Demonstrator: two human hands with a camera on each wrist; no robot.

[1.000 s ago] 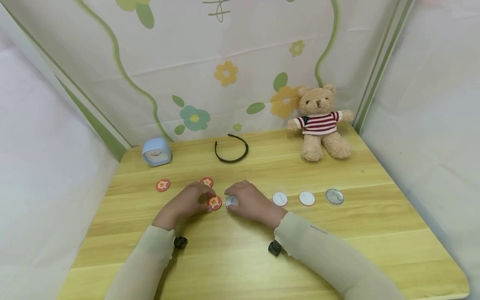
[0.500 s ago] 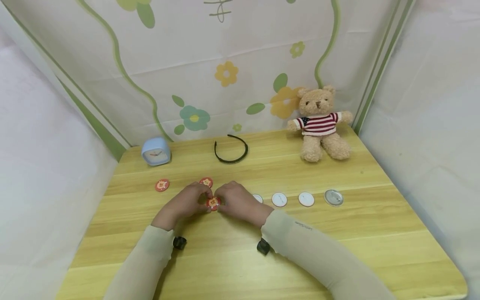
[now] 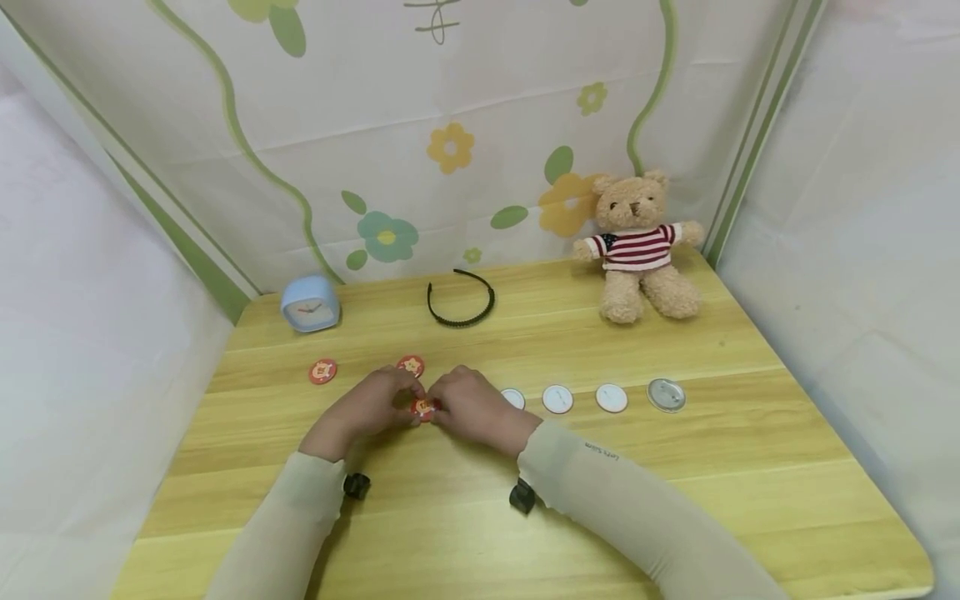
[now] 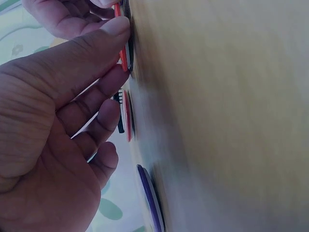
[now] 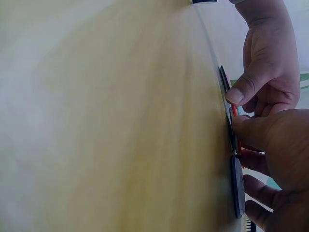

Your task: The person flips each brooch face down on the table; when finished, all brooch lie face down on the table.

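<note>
A round red pin badge point(image 3: 422, 409) lies between my hands near the middle of the table. My left hand point(image 3: 372, 408) pinches its left edge; in the left wrist view the thumb point(image 4: 116, 29) is bent over the badge's red rim point(image 4: 123, 60). From the other side my right hand point(image 3: 468, 404) pinches the same badge, its thumb point(image 5: 248, 128) against the edge in the right wrist view. Under the red badge, a darker disc edge shows. Just behind the hands is another red badge point(image 3: 411, 366), printed with a star shape.
A third red badge point(image 3: 322, 372) lies at the left. Right of my hands runs a row of face-down badges: white-backed ones point(image 3: 557, 399) and a silver one point(image 3: 666, 395). Farther back are a blue clock point(image 3: 311, 305), a black headband point(image 3: 461, 322) and a teddy bear point(image 3: 636, 246).
My right hand has moved left from a face-down badge, leaving it in the row, and now grips the red badge that my left hand holds. The left hand has stayed nearly still.
</note>
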